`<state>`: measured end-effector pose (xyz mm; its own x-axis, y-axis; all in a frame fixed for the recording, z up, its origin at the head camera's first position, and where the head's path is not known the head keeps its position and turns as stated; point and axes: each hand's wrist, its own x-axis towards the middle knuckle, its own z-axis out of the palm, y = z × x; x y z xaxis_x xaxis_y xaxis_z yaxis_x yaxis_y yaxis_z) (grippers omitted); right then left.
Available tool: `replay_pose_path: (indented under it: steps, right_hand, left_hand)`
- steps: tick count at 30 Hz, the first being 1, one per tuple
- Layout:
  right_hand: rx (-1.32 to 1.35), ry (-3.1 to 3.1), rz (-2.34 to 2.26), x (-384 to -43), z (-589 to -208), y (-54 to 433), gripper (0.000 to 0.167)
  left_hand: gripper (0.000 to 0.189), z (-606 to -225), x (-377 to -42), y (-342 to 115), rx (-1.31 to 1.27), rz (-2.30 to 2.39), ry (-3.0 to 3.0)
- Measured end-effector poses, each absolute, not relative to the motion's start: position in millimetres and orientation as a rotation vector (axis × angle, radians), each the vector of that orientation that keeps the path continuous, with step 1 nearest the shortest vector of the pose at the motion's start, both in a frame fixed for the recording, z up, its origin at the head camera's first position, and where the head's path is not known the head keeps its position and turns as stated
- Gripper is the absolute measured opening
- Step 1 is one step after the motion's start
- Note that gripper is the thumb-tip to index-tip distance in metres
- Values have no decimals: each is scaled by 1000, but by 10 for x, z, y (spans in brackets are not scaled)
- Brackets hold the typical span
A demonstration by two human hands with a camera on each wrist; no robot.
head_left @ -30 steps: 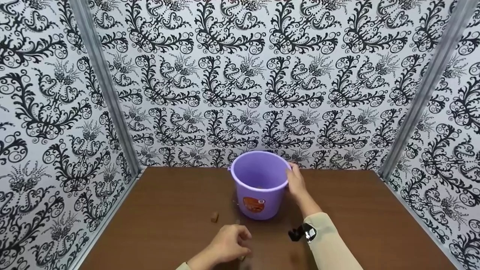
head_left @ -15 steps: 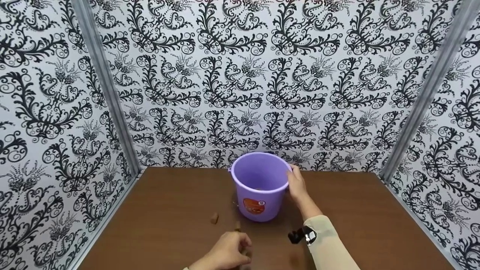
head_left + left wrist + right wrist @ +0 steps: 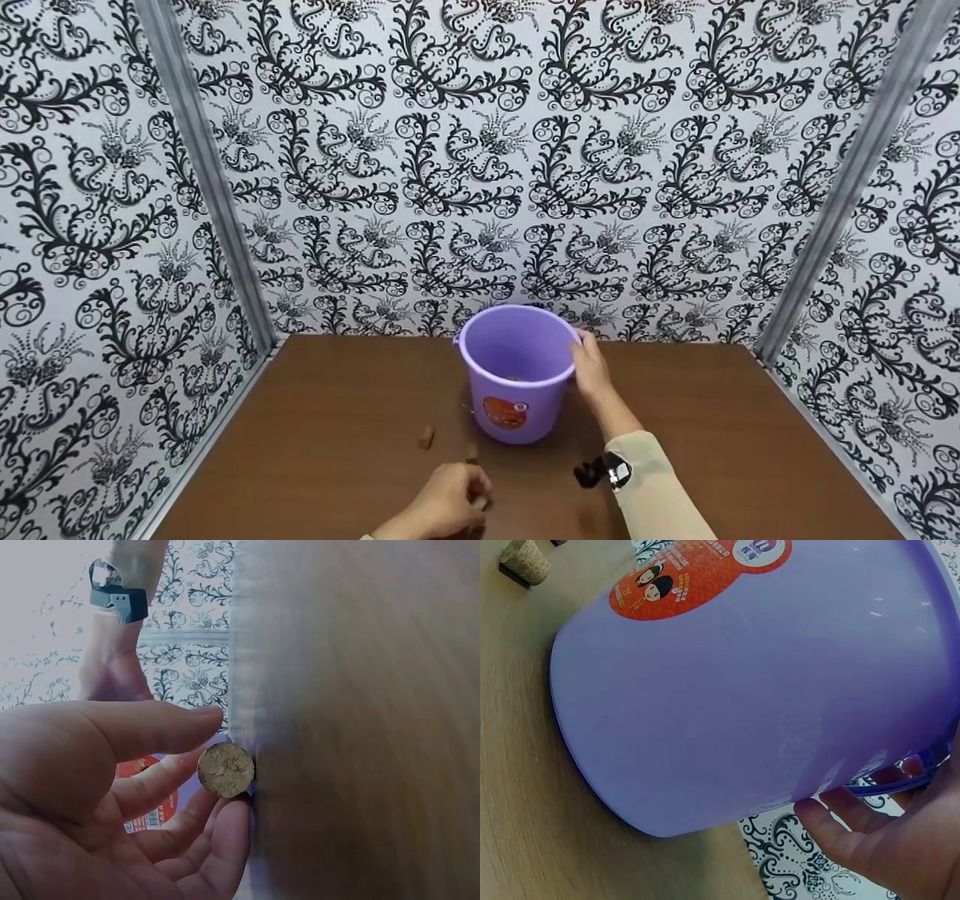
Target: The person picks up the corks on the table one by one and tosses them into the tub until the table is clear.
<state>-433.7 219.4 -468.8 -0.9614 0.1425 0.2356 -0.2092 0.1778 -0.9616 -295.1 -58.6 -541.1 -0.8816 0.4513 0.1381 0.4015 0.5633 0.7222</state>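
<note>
My left hand [image 3: 448, 499] is low over the table, its fingers curled about a cork [image 3: 226, 770]. In the left wrist view the cork's round pale end faces the camera, with the thumb just above it and a fingertip below. A purple bucket [image 3: 517, 409] with a red-orange label stands upright on the table. My right hand [image 3: 592, 369] grips the bucket's right side at the rim; in the right wrist view its fingers [image 3: 829, 829] lie by the rim and handle. Something small and tan shows inside the bucket, only partly visible.
Two more corks lie on the brown table [image 3: 337, 420]: one cork [image 3: 426, 437] left of the bucket, another cork [image 3: 472, 452] just beyond my left hand. Patterned panels [image 3: 480, 165] with metal posts enclose the back and sides. A small black camera [image 3: 591, 472] sits on the right wrist.
My left hand has shifted slightly, and its fingers have closed in on the cork. The right hand stays at the bucket's rim; the bucket has hardly moved.
</note>
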Motion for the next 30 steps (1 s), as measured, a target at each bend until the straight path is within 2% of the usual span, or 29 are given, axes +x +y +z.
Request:
replay_pose_path:
  steps: [4, 19, 30]
  right_hand:
    - [49, -2178, 1853, -4362, -4725, 2176, 42]
    - [61, -2149, 1889, -4358, -4730, 2138, 41]
    - [-1, -2160, 1915, -4389, -4719, 2173, 42]
  left_hand:
    - [19, -5410, -2944, -603, 696, 1260, 2676]
    - [24, -5421, -2948, -624, 621, 1280, 2582]
    - [18, -5361, -2940, -530, 664, 1259, 2623]
